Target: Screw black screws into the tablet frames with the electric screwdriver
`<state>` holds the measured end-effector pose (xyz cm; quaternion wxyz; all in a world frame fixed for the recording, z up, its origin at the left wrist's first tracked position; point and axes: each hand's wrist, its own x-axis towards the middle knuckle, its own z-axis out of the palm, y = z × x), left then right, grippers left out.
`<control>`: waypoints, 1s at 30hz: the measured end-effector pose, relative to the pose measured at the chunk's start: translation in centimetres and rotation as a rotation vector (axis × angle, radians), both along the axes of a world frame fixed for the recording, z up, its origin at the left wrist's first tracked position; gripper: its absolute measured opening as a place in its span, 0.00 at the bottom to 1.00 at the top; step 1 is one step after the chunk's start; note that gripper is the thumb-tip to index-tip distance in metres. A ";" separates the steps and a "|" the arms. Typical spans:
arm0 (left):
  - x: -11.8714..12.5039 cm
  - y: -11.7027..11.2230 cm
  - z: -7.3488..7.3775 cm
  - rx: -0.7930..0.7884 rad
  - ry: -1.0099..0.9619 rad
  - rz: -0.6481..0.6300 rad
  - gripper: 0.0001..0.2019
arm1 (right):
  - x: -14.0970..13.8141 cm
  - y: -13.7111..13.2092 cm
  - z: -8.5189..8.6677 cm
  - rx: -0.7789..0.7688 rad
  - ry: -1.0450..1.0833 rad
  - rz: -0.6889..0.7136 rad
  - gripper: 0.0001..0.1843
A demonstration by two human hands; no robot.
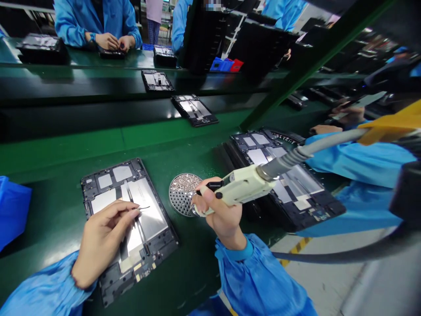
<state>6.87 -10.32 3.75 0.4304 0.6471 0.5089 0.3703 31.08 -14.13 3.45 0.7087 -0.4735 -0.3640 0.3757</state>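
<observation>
An opened tablet chassis [115, 184] lies on the green bench in front of me, silver plates showing inside. My left hand [101, 239] rests on it, fingers pinched shut on a thin dark wire or tweezer tip [144, 208] over the centre plate. My right hand [219, 215] is wrapped round a cream electric screwdriver [243, 186] with a grey hose, its tip down at the edge of a round perforated screw tray [182, 193] full of tiny screws.
A stack of opened tablets [283, 175] sits to the right, beside a co-worker's blue sleeve [362, 162]. More tablets [194, 109] lie on the dark conveyor beyond. Another person in blue [98, 22] works across the line. A green post [296, 70] slants overhead.
</observation>
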 end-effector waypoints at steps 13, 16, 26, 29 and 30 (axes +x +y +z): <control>-0.3 0.1 0.1 -0.035 0.022 0.020 0.12 | -0.4 -0.2 0.5 -0.044 -0.048 0.010 0.23; -1.0 1.3 1.0 -0.038 0.023 0.095 0.14 | -0.3 -0.3 0.3 -0.069 -0.032 0.037 0.23; -7.0 9.9 -1.5 -0.091 -0.037 0.508 0.12 | -0.5 -0.5 5.5 -0.057 0.011 -0.079 0.20; -7.0 10.0 -2.5 -0.129 -0.014 0.461 0.09 | -2.0 -0.3 6.3 -0.030 -0.035 0.001 0.19; -6.9 9.9 -2.8 -0.133 -0.002 0.448 0.08 | -2.6 -0.1 6.2 -0.006 -0.041 0.032 0.18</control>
